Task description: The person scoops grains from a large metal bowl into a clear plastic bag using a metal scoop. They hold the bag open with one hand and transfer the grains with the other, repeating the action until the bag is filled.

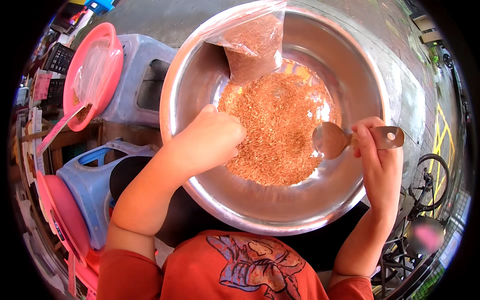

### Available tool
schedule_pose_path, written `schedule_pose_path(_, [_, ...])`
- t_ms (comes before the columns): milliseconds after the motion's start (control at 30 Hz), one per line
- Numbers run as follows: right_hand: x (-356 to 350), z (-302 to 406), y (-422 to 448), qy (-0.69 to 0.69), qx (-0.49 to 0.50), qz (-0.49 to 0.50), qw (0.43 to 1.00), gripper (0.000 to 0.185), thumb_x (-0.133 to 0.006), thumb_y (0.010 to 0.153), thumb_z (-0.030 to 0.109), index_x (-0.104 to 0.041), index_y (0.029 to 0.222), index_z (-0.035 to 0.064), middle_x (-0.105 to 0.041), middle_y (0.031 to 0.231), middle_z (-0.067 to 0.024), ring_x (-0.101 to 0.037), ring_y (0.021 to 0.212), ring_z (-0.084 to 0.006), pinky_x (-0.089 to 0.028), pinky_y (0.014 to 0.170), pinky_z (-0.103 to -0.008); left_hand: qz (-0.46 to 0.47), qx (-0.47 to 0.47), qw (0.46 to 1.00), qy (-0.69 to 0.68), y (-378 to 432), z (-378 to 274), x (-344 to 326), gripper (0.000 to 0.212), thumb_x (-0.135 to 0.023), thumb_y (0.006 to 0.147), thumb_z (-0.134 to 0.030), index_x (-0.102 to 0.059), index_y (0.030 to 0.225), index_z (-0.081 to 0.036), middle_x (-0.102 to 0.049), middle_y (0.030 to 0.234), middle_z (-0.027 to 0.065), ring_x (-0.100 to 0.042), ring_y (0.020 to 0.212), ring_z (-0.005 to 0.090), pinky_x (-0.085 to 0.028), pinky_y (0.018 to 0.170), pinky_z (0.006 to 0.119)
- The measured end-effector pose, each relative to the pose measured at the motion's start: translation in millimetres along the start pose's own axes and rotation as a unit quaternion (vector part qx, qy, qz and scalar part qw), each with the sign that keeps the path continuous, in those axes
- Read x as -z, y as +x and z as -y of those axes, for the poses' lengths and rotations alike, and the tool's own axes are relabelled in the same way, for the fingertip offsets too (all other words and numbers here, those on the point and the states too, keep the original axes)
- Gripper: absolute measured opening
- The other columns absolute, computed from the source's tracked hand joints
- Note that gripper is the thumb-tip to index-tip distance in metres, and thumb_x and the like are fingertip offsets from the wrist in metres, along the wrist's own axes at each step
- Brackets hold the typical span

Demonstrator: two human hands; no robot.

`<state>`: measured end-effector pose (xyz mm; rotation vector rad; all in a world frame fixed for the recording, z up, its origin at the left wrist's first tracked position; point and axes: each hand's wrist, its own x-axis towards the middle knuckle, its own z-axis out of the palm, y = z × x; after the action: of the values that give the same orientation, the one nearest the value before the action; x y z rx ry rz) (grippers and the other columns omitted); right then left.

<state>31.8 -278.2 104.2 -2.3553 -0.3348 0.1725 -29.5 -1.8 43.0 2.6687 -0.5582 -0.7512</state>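
Observation:
A wide stainless steel basin [210, 202] stands before me with a layer of reddish-brown grains [273, 127] on its bottom. My left hand [221, 135] is over the left edge of the grains, its fingers curled; whether it holds anything is hidden. My right hand [371, 138], at the basin's right side, holds a metal spoon [332, 140] by its flat handle, the bowl at the right edge of the grains. At the back left of the basin a clear zip bag [255, 48], partly filled with similar grains, leans against the inner wall.
At left, a pink plastic basin [118, 56] with a clear bag and some grains rests on a grey-blue plastic stool [135, 78]. Nearer me stand a blue stool [82, 180] and a pink scale [63, 210] with a display. A bicycle [429, 183] is at the right.

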Motion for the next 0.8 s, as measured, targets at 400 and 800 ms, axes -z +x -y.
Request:
schedule_pose_path(400, [-23, -2, -1, 0.009, 0.139, 0.088, 0.986, 0.013, -0.066, 0.087, 0.01, -0.068, 0.098, 0.0027, -0.068, 0.087, -0.0137, -0.066, 0.081, -0.0292, -0.051, 0.073, -0.036, -0.246, 0.104, 0.944, -0.194, 17, 0, 15, 0.012, -0.063, 0.087, -0.011, -0.062, 0.095, -0.001, -0.064, 0.073, 0.0078, -0.059, 0.064, 0.0163, -0.046, 0.061, 0.029])
schedule_pose_path(800, [-36, -23, 22, 0.015, 0.143, -0.055, 0.988, 0.017, -0.063, 0.089, 0.004, -0.067, 0.105, 0.001, -0.067, 0.092, -0.0143, -0.064, 0.084, -0.0284, -0.05, 0.074, -0.0337, -0.48, 0.068, 0.777, -0.402, 21, 1, 23, 0.006, -0.064, 0.088, -0.005, -0.065, 0.09, 0.0, -0.058, 0.066, -0.0038, -0.052, 0.062, 0.0023, -0.043, 0.057, 0.02])
